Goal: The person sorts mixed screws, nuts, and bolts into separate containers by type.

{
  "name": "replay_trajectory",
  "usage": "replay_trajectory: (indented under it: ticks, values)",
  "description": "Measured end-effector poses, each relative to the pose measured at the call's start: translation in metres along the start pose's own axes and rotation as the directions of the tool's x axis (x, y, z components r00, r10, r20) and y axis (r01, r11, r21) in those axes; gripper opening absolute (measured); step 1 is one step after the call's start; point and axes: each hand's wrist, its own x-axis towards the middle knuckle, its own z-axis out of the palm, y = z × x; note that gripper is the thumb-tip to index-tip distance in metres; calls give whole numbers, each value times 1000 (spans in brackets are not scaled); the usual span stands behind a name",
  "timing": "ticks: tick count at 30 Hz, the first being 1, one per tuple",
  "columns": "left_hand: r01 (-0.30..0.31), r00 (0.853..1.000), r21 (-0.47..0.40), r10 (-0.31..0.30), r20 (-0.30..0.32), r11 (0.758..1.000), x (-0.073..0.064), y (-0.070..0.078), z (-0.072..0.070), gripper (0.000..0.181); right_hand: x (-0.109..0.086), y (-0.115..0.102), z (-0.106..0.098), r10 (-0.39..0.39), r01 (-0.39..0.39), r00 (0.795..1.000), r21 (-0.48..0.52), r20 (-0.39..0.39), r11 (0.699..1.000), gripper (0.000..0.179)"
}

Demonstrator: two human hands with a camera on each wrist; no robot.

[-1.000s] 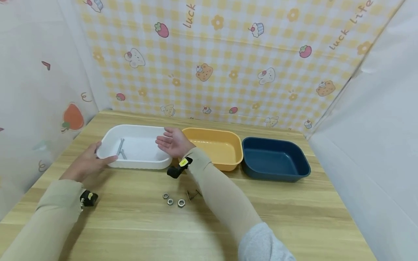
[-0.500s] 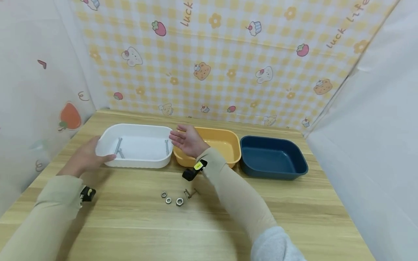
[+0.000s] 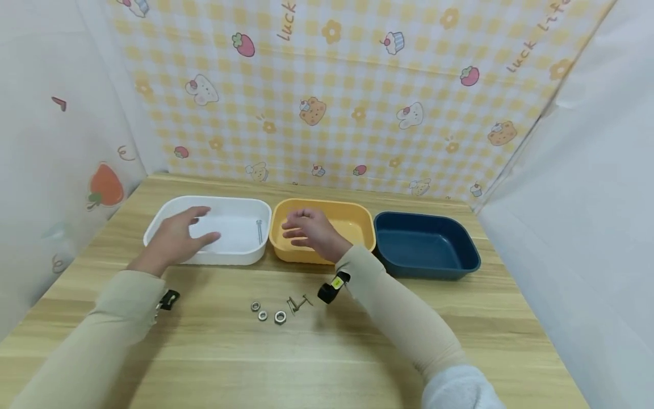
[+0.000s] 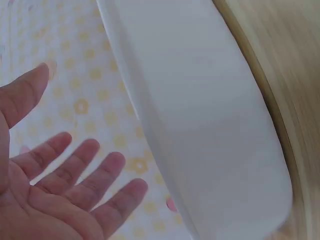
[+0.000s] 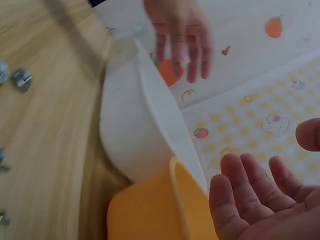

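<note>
My left hand [image 3: 179, 236] hovers over the left part of the white tray [image 3: 230, 258], fingers and thumb spread and holding nothing. In the left wrist view its palm and fingers [image 4: 65, 170] show bare beside the tray wall. One long silver bolt [image 3: 259, 232] lies at the tray's right end; what lies beneath the left hand is hidden. My right hand [image 3: 319, 233] hangs above the yellow tray [image 3: 301, 254], with relaxed fingers [image 5: 255, 195] and no object in it.
A dark blue tray [image 3: 424, 272] stands right of the yellow one. In front of the trays lie a large nut [image 3: 280, 317], two smaller nuts [image 3: 255, 306] and a few thin screws [image 3: 302, 302]. A checked cloth [image 3: 357, 85] hangs behind the wooden table [image 3: 230, 369].
My left hand has let go of the white tray's left end and moved right over it, covering the bolts there. The right hand has shifted right, from the white tray to above the yellow one.
</note>
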Motion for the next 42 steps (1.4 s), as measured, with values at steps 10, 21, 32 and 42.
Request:
replay_trajectory:
  ticks: [10, 21, 32, 42]
  values:
    - [-217, 975, 14, 216, 59, 976, 19, 36, 40, 44, -26, 30, -16, -87, 152, 985, -491, 151, 858, 18]
    - [-436, 899, 54, 432, 69, 898, 31, 57, 78, 23, -35, 55, -27, -53, 314, 942, -810, 332, 495, 18]
    - [-447, 894, 93, 446, 38, 890, 30, 58, 89, 18, -37, 70, -27, 6, 379, 912, -845, 411, 377, 15]
    - [-466, 884, 104, 466, 25, 879, 31, 61, 94, 11, -36, 74, -23, 48, 351, 921, -877, 387, 328, 10]
